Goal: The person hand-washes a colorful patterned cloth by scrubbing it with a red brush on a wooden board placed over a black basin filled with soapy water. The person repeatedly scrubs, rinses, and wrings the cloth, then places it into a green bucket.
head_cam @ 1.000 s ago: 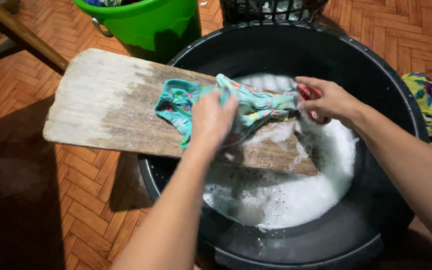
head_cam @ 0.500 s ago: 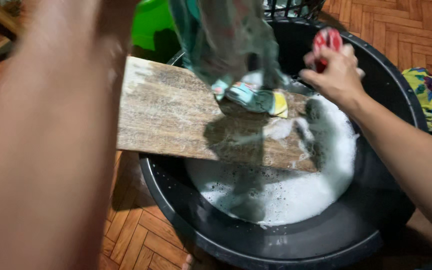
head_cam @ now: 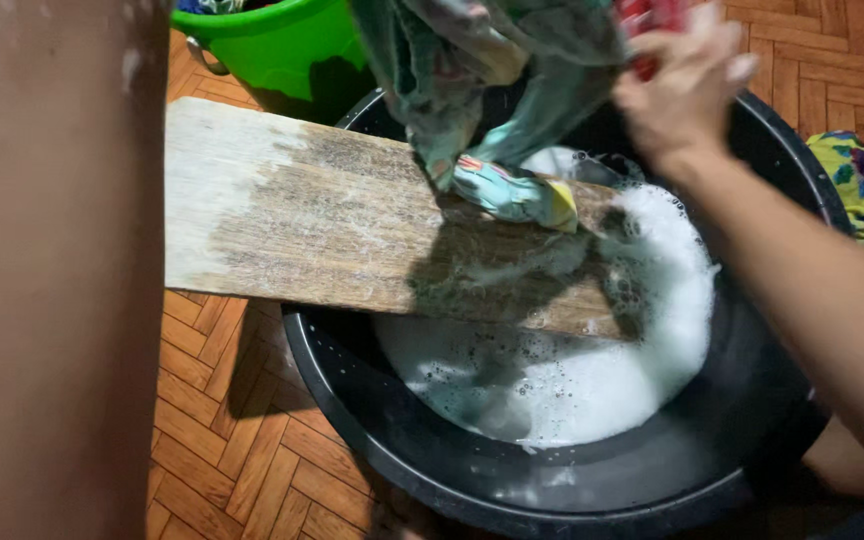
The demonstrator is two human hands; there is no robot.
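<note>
Cloth (head_cam: 492, 70) hangs lengthwise from top centre, its lower tip on the washboard (head_cam: 332, 220); right hand (head_cam: 677, 85), raised upper right, grips a red object (head_cam: 642, 15); left hand's grip cannot be told.

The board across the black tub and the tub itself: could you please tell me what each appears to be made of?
The board looks like bare, unfinished wood: visible grain, worn pale at its far end and darkened where wet and soapy. The black tub seems to be moulded plastic, with a smooth, slightly glossy wall and a rolled rim, though rubber cannot be excluded.
</note>
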